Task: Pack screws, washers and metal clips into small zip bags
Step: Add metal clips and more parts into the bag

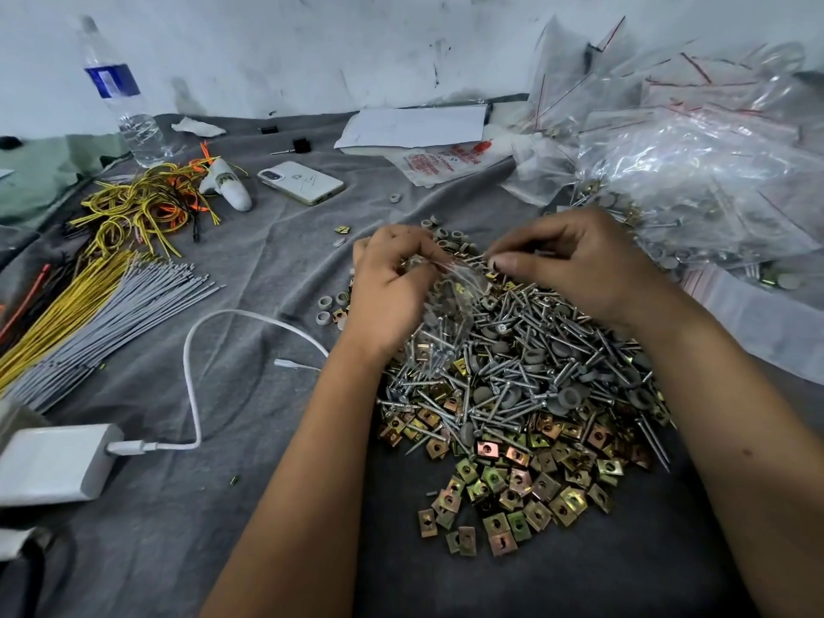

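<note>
From the head cam I see both hands up over the far edge of the pile [526,385]. My left hand [392,283] pinches the mouth of a bag [450,301] so it hangs open above the screws (some parts already show inside). My right hand [575,265] pinches something small at the opening, probably feeding it in.

Head camera looks forward and down (close, wide-angle) at the cloth-covered table [232,278].
</note>
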`<state>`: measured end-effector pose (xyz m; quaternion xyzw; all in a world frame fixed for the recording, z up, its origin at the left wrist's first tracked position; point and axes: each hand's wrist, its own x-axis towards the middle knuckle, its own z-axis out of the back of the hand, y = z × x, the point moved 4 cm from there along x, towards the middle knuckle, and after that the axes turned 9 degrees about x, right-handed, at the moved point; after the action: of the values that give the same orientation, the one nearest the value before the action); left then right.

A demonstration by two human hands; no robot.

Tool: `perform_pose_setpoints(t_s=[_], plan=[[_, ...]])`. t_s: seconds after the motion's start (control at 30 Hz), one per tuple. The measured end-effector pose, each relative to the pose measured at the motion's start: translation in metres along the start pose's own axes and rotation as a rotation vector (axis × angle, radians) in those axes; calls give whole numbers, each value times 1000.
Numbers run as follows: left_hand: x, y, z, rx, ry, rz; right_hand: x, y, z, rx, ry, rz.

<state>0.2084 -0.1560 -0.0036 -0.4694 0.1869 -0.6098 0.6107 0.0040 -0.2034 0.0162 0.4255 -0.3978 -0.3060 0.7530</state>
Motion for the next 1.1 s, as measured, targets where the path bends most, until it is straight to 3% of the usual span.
perform_pose_setpoints(t_s=[0.1,0.33,0.57,0.67,0.8,0.9,1.1], plan=[[-2,-1,0,-55,2,-4,1,0,-2,27,-162,38],[-2,-3,-1,-259,21,9,0,0,-17,-24,-74,23],[-2,-2,-2,-281,15,28,1,-1,-10,86,-88,36],[-2,-3,-1,-292,2,37,-1,-1,-5,0,-115,23],[-2,-2,-1,-299,-24,45,-4,-4,-8,-392,126,-66],[-2,-2,0,-287,-36,45,-5,-5,-15,-443,297,-117],[-3,-3,1,-266,-43,40,-2,2,-20,-526,389,-129]])
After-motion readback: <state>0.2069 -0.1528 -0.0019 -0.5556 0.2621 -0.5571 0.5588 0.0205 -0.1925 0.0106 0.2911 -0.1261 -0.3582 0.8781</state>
